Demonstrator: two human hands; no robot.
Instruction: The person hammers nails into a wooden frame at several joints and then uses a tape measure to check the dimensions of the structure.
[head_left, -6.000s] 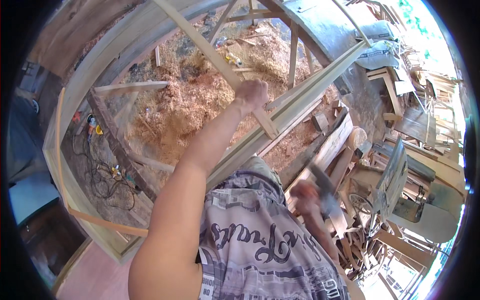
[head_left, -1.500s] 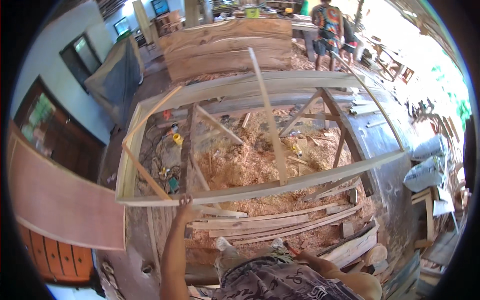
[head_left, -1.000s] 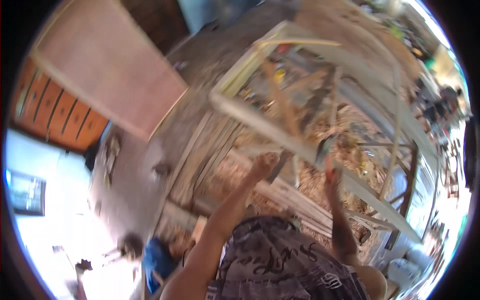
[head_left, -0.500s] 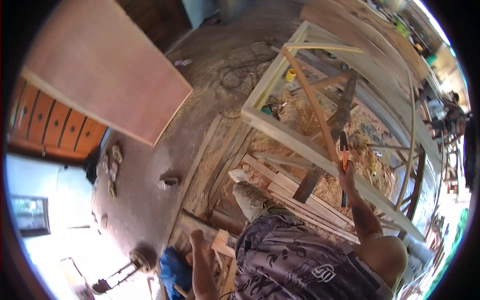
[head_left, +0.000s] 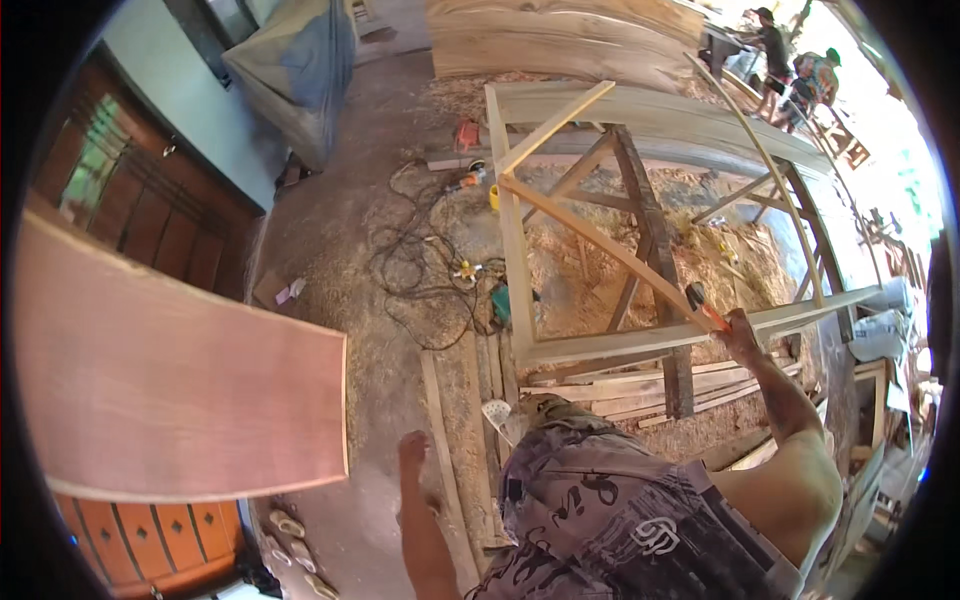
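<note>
The right hand (head_left: 740, 338) grips a hammer (head_left: 709, 313) by a wooden frame (head_left: 600, 347), apparently joined, slats (head_left: 600, 240) already crossing it; the left hand (head_left: 413, 449) hangs empty, remaining work unclear.

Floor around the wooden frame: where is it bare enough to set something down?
Mostly bare floor lies between the pink panel and the left hand, and between the draped cover and cables. It is crowded inside and before the wooden frame, with shavings and planks, and at its near rail, where the right hand holds a hammer.
</note>
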